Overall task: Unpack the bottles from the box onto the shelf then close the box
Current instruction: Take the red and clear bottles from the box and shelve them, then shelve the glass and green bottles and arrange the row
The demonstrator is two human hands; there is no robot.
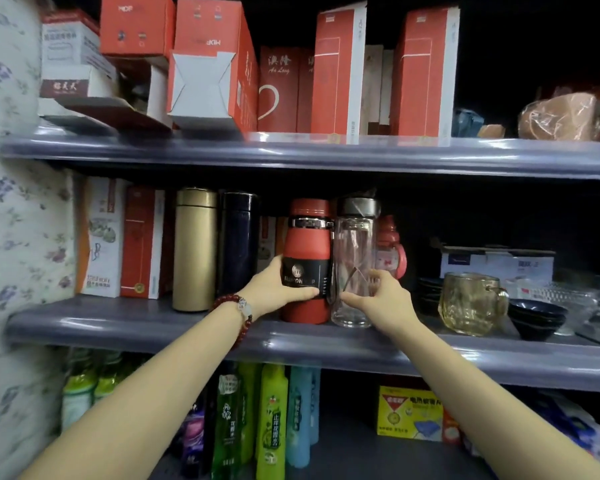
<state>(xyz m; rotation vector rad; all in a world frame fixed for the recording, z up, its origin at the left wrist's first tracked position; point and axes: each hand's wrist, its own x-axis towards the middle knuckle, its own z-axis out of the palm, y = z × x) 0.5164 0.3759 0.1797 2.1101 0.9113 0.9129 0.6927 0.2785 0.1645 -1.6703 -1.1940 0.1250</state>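
We're gripping the red bottle (305,261) with our left hand (274,289), fingers wrapping its black label, on the middle shelf (118,327). Our right hand (381,299) is pinching the clear glass bottle (354,268) just beside it, while a navy flask (238,244) and a glass mug (471,303) are crowding either side.

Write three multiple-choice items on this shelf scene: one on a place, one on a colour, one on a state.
1. Where does the red bottle stand?
A. on the top shelf
B. on the middle shelf
C. on the bottom shelf

2. What colour is the flask just left of the dark blue flask?
A. gold
B. green
C. white

3. What is the left hand doing?
A. hanging free
B. gripping the red bottle
C. lifting the glass mug

Answers:
1 B: its base sits on the middle board, beside the clear bottle.
2 A: the tall flask next to it is gold.
3 B: the fingers wrap the bottle's black label, while the right hand touches the clear bottle.
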